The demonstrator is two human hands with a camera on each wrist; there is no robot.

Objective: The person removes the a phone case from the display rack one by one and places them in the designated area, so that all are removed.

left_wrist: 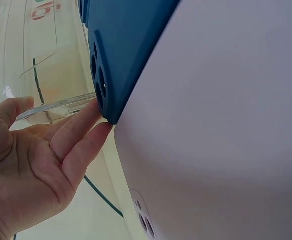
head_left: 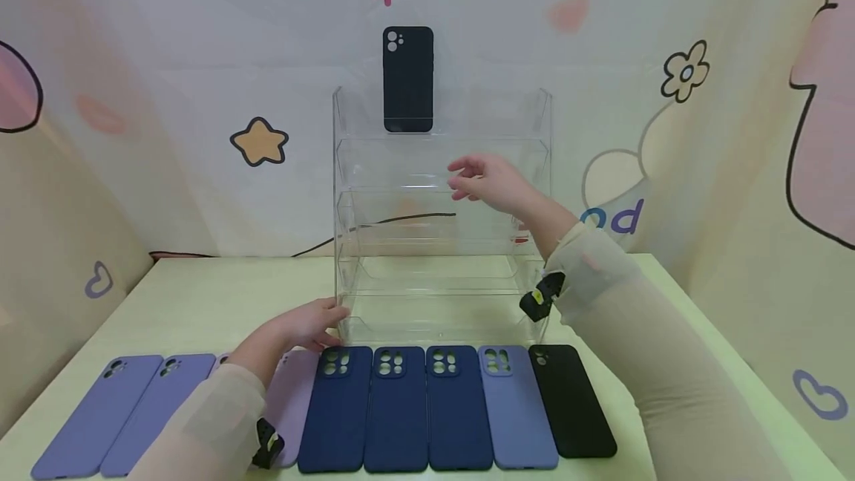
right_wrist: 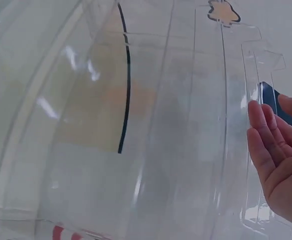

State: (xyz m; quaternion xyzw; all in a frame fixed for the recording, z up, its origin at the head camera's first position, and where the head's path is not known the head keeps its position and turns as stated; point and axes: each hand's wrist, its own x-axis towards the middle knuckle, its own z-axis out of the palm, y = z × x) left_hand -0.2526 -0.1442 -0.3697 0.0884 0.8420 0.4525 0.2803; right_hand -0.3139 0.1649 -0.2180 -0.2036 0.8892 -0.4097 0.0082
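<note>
A clear acrylic tiered rack (head_left: 434, 294) stands on the table. A black phone case (head_left: 409, 80) stands upright on its top tier, left of centre. My left hand (head_left: 303, 326) holds the rack's lower left side panel; in the left wrist view the thumb is on one face of the clear panel (left_wrist: 61, 106) and the fingers on the other. My right hand (head_left: 490, 182) is in front of the rack's upper tiers, fingers loosely bent, holding nothing. In the right wrist view a dark corner of the black case shows behind that hand (right_wrist: 285, 160).
Phone cases lie in a row before the rack: periwinkle ones (head_left: 100, 418) at left, a light purple one (head_left: 297, 399), three navy ones (head_left: 395, 421), another periwinkle one (head_left: 517, 421) and a black one (head_left: 574, 407) at right. A patterned curtain (head_left: 200, 58) hangs behind.
</note>
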